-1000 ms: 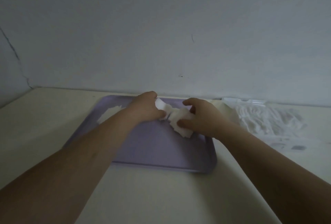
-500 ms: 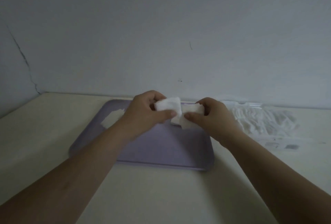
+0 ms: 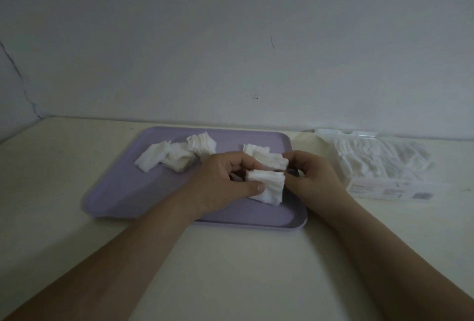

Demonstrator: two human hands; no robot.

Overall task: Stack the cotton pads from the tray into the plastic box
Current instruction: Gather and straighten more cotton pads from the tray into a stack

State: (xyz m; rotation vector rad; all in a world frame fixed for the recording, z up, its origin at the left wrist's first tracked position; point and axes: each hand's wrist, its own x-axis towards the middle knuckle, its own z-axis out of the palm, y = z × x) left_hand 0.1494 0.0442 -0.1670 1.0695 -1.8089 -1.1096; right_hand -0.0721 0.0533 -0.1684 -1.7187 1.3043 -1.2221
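**Both hands gripping cotton pads over the tray**

In the middle of the frame, the left hand (image 3: 223, 182) and the right hand (image 3: 314, 179) are meeting above the right half of a lilac tray (image 3: 123, 192), which is lying on the pale tabletop (image 3: 230, 256). The left hand's fingers (image 3: 254, 188) are curling round a fanned bundle of white cotton pads (image 3: 268, 188), with the thumb pressing on its front face. The right hand's fingers are curling in against the bundle's right edge, pinching it from that side. A second bundle of pads (image 3: 273, 161) is sitting just above the first, between the two hands; which hand is bearing it cannot be told. Toward the upper left of the tray, loose pads (image 3: 177, 158) are lying in a ragged row of small piles, touching one another. At the right of the frame, just beside the tray, the clear plastic box (image 3: 379, 187) is standing on the tabletop, with white pads showing inside it.
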